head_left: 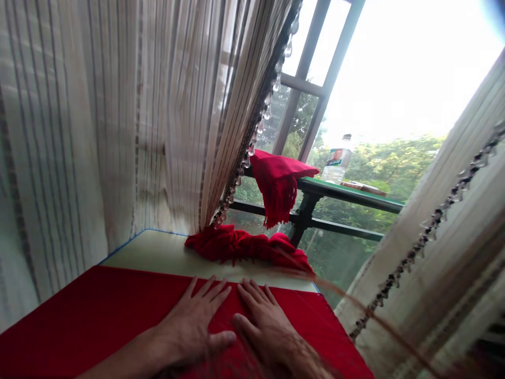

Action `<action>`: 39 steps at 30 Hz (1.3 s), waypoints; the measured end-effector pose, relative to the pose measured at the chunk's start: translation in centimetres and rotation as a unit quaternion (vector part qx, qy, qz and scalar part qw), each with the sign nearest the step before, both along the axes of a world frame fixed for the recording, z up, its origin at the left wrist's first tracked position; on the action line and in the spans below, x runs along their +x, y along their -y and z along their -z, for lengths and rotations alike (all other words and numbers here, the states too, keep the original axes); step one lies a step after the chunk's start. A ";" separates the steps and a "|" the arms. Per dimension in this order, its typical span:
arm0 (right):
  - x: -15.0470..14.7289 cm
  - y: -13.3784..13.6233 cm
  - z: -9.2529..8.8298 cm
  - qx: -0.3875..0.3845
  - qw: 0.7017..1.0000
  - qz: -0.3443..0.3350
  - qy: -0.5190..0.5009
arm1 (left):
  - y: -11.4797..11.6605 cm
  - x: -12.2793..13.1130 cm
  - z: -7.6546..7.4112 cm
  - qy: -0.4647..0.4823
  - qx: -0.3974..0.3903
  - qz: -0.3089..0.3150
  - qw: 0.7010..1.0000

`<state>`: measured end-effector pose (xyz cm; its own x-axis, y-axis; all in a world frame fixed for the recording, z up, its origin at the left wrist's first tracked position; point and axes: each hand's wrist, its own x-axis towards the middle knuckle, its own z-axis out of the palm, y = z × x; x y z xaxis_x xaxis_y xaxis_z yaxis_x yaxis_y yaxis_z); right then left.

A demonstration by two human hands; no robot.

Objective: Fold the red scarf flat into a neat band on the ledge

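A red cloth [98, 321] is spread flat over the near part of a pale table [145, 252]. Palm down near the cloth's far edge lies my left hand [191, 321], its fingers spread and its thumb pointing right. My right hand [264, 316] rests beside it on the same cloth, fingers stretched forward and thumb out to the left. Neither hand holds anything. Beyond both hands, a bunched red fabric [244, 246] sits at the table's far edge.
Striped curtains [177, 105] hang at the left and right with beaded trims. A fringed red scarf [278, 184] drapes over a green railing [351, 195], where a plastic bottle [337, 160] stands. A blurred brown cord [379, 318] crosses the lower right.
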<state>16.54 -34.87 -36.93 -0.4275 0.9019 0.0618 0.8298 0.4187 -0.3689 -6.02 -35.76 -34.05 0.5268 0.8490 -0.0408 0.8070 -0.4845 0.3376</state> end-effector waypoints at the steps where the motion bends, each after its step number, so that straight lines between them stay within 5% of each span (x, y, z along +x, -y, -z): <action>1: 0.0 0.0 -0.1 -0.001 1.000 -0.001 0.004 | -0.3 -0.1 0.6 0.003 0.014 0.004 1.000; 7: 0.6 -0.3 -0.4 0.005 1.000 0.013 0.025 | -2.2 -0.5 3.8 0.007 0.058 0.011 0.998; 11: 3.9 -0.1 -0.5 0.001 0.997 0.066 0.047 | -2.2 -0.6 3.8 0.012 0.062 0.018 0.998; 18: 13.1 -1.1 0.9 0.003 0.965 0.257 0.056 | -2.4 -1.1 4.2 0.042 0.065 0.025 0.997; 23: 15.7 -2.3 2.0 -0.024 0.941 0.333 0.047 | -2.7 -0.9 4.8 0.028 0.064 0.019 0.997; 27: 14.7 -2.3 1.7 0.019 0.950 0.310 0.034 | -2.9 -0.9 5.2 0.036 0.076 0.025 0.996; 33: 11.5 -1.3 1.5 0.016 0.985 0.170 0.013 | -3.5 -1.3 6.2 0.042 0.097 0.029 0.994; 39: 12.1 -1.0 1.4 0.001 0.988 0.156 0.005 | -3.8 -1.4 6.4 0.027 0.087 0.032 0.995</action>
<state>28.60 -33.85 -38.38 -0.1292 0.9897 0.0616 0.9219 0.1428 -0.3600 -7.42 -31.93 -40.41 0.5780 0.8049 0.1345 0.7551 -0.5900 0.2858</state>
